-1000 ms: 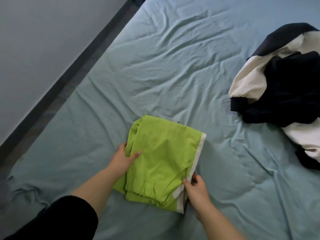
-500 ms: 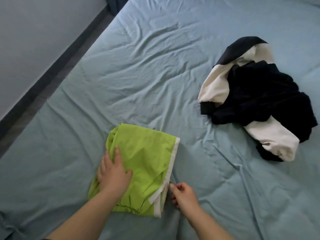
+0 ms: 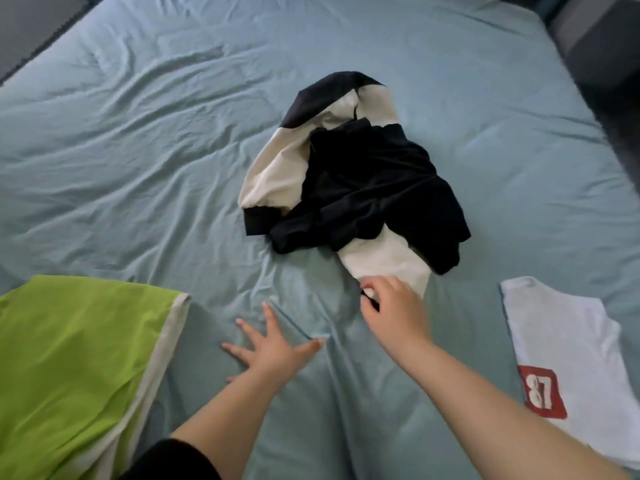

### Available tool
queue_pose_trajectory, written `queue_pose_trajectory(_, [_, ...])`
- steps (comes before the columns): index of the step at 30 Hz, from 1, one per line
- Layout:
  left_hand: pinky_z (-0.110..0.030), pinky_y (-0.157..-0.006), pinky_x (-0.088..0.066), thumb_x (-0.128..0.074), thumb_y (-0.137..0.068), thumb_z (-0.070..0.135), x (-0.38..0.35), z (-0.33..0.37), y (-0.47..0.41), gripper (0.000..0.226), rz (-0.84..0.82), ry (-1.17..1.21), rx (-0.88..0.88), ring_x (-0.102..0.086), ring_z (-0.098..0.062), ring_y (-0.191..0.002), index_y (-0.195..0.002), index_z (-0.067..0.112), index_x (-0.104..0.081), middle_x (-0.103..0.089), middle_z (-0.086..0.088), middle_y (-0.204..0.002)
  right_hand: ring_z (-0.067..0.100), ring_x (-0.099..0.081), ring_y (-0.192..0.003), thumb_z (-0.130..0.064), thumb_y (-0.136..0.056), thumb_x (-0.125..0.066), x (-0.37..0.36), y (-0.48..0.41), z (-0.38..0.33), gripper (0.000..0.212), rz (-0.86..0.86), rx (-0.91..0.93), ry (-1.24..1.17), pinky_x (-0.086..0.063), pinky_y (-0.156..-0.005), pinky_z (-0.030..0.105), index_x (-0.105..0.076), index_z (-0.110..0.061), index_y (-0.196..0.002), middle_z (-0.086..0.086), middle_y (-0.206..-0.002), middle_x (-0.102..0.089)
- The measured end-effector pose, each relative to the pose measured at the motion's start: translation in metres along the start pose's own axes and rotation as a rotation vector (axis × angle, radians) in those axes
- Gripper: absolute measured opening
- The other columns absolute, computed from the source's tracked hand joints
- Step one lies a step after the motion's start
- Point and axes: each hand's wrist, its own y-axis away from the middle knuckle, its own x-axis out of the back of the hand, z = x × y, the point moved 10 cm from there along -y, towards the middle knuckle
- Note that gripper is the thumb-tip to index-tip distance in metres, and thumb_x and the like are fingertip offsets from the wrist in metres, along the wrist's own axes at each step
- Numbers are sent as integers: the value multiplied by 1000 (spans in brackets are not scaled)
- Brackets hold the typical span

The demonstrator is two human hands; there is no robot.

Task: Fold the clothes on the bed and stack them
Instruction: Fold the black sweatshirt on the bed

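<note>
Head view: a bed (image 3: 138, 150) with a pale blue sheet and three garments in sight, none stacked on another.
Done: the lime-green garment (image 3: 79, 368) lies folded into a flat block at the near left edge, its white trim facing the middle of the bed.
In hand: the black-and-white jacket (image 3: 363, 188) sits in a crumpled heap mid-bed, not yet folded.
Right hand (image 3: 391, 310): at the near end of the jacket's white sleeve, fingers (image 3: 372, 284) curled and seemingly pinching the dark cuff.
Left hand (image 3: 273, 351): palm down on the bare sheet between the green garment and the jacket, its fingers spread wide and gripping nothing.
Unclear: the white T-shirt (image 3: 568, 344) with a red "87" patch lies flat at the near right, partly cut off by the frame. I cannot tell whether it is folded.
Left to do: spread and fold the jacket, deal with the T-shirt if needed, then stack everything.
Progress: roughly a third, by my judgement.
</note>
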Motion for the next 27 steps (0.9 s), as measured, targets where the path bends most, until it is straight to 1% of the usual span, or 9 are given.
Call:
queue_pose_trajectory(4, [-73, -103, 12, -44, -32, 102, -14, 10, -15, 149, 5, -15, 140, 45, -53, -125, -135, 38, 43, 52, -16, -141, 22, -12, -146, -45, -94, -50, 6, -62, 20, 70, -8, 10, 222, -12, -117, 41, -15, -28, -152, 3, -160, -12])
queue_pose_trajectory(8, [-74, -99, 16, -39, -14, 103, -29, 7, -26, 154, -43, -7, 213, 53, -51, -115, -115, 37, 58, 63, -15, -127, 28, 11, -148, -51, -92, -52, 1, -124, 21, 88, 3, 38, 349, -1, -117, 56, 11, -35, -151, 3, -159, 22])
queue_pose_trajectory(10, [-76, -99, 13, -35, -7, 101, -33, 9, -29, 155, -79, -13, 257, 51, -53, -117, -110, 34, 61, 63, -16, -127, 30, 16, -147, -47, -95, -50, -9, -150, 21, 66, -67, 36, 403, 4, -112, 64, -14, -38, -150, 2, -161, 14])
queue_pose_trajectory(11, [-76, -99, 11, -33, -4, 100, -34, 8, -30, 156, -90, -18, 279, 49, -54, -118, -108, 33, 63, 63, -16, -127, 29, 10, -148, -43, -98, -45, -15, -158, 20, 45, -101, 44, 394, 6, -110, 67, -35, -35, -142, 2, -162, -8])
queue_pose_trajectory(13, [-77, -100, 9, -31, 1, 98, -37, 7, -33, 157, -106, -23, 315, 47, -55, -120, -106, 33, 64, 64, -15, -126, 29, -30, -140, -34, -104, -35, -22, -160, 17, 23, -106, 48, 234, 2, -114, 64, -54, -25, -112, 3, -116, -61])
queue_pose_trajectory(15, [-77, -100, 9, -28, 5, 97, -38, 6, -33, 158, -118, -29, 326, 46, -55, -122, -106, 33, 64, 64, -14, -126, 32, -57, -92, -32, -104, -30, -21, -145, 14, 24, -64, 69, 27, -26, -110, 51, -47, -19, -94, -2, -66, -54])
queue_pose_trajectory(17, [-77, -100, 8, -27, 6, 97, -38, 7, -33, 158, -123, -42, 327, 46, -54, -122, -106, 34, 64, 64, -14, -127, 34, -52, -70, -34, -104, -29, -23, -123, 15, 24, -32, 89, -53, -42, -80, 42, -41, -19, -90, 0, -61, -50])
queue_pose_trajectory(20, [-77, -100, 7, -29, 3, 97, -35, 9, -33, 157, -92, -58, 328, 47, -55, -121, -106, 32, 64, 64, -15, -126, 39, -59, -74, -38, -103, -28, -39, -85, 26, 27, -73, 95, -10, -35, -60, 38, -42, -18, -92, 12, -77, -63])
queue_pose_trajectory(27, [-75, -101, 9, -44, -23, 101, -26, 13, -33, 156, 49, -92, 218, 45, -53, -124, -119, 32, 57, 57, -18, -135, 34, -55, -61, -38, -101, -34, -55, -11, 22, 27, -103, 52, -159, -33, -52, 35, -38, -19, -82, -1, -57, -49])
